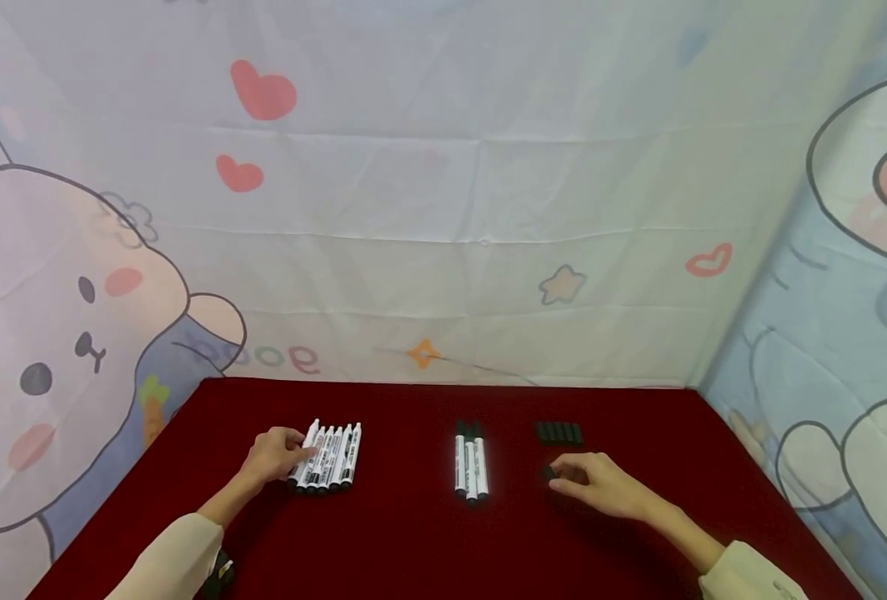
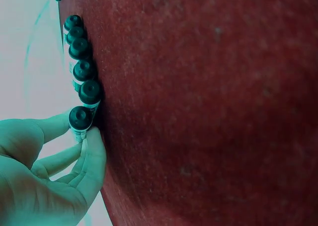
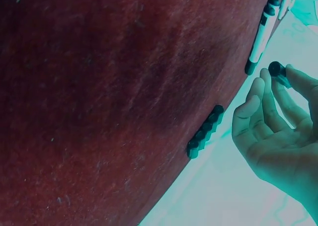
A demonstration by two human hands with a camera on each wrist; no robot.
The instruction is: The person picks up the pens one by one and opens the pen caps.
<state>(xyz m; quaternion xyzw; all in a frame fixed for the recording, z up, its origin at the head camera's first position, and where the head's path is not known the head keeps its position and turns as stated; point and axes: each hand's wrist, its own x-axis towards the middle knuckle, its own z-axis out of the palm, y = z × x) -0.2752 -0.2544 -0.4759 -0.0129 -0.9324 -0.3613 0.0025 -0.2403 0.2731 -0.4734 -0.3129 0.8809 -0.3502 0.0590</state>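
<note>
On the left of the dark red cloth, several white markers (image 1: 336, 458) lie side by side, their bare white tips pointing away and black ends toward me. My left hand (image 1: 273, 457) pinches the leftmost marker (image 2: 80, 118) between thumb and fingers, at the edge of the row. To the right, my right hand (image 1: 604, 485) holds a small black marker cap (image 3: 279, 73) between its thumb and a fingertip, above the cloth. Its other fingers are loosely bent. Beyond that hand, a row of several black caps (image 1: 559, 432) lies on the cloth.
Between the hands, three capped white markers (image 1: 471, 471) lie close together on the red-covered table (image 1: 406, 542). A pale printed curtain (image 1: 428, 200) hangs behind the table and along its sides. Near the left sleeve is a dark object (image 1: 217, 579).
</note>
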